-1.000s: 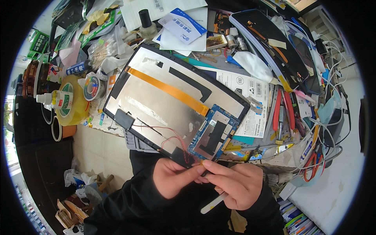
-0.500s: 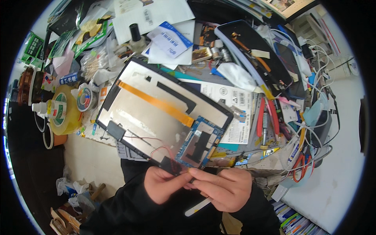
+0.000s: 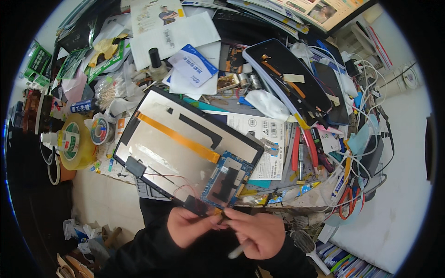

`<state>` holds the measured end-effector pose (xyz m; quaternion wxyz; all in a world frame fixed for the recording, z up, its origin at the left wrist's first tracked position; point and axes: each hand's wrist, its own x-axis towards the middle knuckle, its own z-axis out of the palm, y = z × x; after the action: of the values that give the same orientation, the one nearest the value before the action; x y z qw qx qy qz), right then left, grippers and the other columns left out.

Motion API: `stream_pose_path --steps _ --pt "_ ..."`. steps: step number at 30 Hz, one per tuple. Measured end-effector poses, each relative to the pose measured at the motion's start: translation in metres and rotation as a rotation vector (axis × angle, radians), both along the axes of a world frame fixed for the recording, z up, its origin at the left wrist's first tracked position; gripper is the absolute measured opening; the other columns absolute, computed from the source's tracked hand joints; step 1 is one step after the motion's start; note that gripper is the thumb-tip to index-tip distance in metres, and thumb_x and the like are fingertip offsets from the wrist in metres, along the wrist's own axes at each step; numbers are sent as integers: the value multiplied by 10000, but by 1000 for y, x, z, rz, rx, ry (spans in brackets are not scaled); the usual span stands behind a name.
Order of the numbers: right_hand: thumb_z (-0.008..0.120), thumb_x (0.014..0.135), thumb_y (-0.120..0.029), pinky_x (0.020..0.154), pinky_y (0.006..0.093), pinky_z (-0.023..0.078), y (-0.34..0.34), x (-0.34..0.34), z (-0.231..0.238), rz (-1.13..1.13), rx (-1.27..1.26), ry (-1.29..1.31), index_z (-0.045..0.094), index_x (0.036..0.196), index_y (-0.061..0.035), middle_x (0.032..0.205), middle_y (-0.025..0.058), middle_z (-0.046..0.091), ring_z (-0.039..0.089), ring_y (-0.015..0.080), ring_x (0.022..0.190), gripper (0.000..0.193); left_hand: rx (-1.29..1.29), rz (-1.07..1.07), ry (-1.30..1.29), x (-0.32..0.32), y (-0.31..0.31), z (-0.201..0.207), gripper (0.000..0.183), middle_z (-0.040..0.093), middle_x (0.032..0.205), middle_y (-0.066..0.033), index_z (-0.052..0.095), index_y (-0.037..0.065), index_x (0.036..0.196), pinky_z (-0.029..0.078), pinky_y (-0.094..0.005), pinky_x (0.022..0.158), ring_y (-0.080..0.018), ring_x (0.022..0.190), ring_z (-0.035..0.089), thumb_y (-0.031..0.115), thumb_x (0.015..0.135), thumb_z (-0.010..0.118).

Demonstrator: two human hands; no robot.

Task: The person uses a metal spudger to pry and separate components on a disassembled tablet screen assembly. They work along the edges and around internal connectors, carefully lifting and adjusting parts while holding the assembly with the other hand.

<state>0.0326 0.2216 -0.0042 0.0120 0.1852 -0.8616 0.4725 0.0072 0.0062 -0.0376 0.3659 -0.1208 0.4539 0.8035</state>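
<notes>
An opened tablet [image 3: 160, 134] lies tilted in front of me, its silvery back showing. An orange ribbon cable [image 3: 178, 136] crosses it to a blue circuit board [image 3: 225, 178], and thin red wires [image 3: 185, 184] run loose near the board. My left hand [image 3: 187, 228] pinches the tablet's near corner with thumb on top. Close beside it, the fingertips of my right hand [image 3: 259, 233] press at the same edge, below the board. A flat, pale, round-ended tool [image 3: 237, 251] is tucked in my right hand, mostly hidden by the fingers.
Clutter crowds the bench: a tape roll [image 3: 76, 146], a dark-capped bottle [image 3: 156, 62], a blue-and-white card [image 3: 194, 65], a large phone-like device [image 3: 287, 81], red-handled pliers [image 3: 303, 148] and tangled white cables [image 3: 371, 143]. A monitor [image 3: 331, 14] stands at the far right.
The tablet and both hands sit slightly lower and farther left in view, as does the bench clutter. My right hand has turned, so less of the pale tool shows. Both hands remain at the near edge.
</notes>
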Motion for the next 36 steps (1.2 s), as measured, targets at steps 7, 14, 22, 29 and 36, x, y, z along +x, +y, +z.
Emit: stream_pose_path --steps 7,14,22,29,36 --pt "541 994 -105 533 201 442 -34 24 -24 -539 -668 -596 583 1145 46 898 127 686 519 78 563 218 34 -108 73 1 -10 -5 207 707 1048 -206 653 -82 1125 581 -378 875 -284 958 711 -37 926 617" --pt "583 973 -46 761 254 531 -51 17 -15 -500 -987 -826 566 1129 61 973 112 677 657 129 822 190 93 -120 83 3 -15 0 228 710 1060 -133 652 -61 1141 546 -290 883 -189 979 687 -26 916 654" --pt "642 920 -30 680 220 485 -70 12 -21 -629 -826 -648 584 1113 15 942 82 675 608 81 742 207 60 -199 293 4 -18 -8 266 714 1040 -83 666 -29 1145 521 -239 832 -129 950 673 -45 881 684" --pt "637 915 -14 639 213 459 -73 12 -20 -672 -939 -692 587 1121 20 939 85 671 587 81 719 214 93 -212 227 2 -20 -5 267 713 1052 -87 664 -27 1157 512 -239 856 -127 978 664 -30 891 680" --pt "598 955 -86 419 193 312 -71 17 -24 -697 -977 -708 577 1123 19 843 47 625 433 52 492 199 -23 -332 292 -3 -39 -1 185 723 1006 -134 676 -68 1079 552 -284 851 -215 924 707 -49 896 656"
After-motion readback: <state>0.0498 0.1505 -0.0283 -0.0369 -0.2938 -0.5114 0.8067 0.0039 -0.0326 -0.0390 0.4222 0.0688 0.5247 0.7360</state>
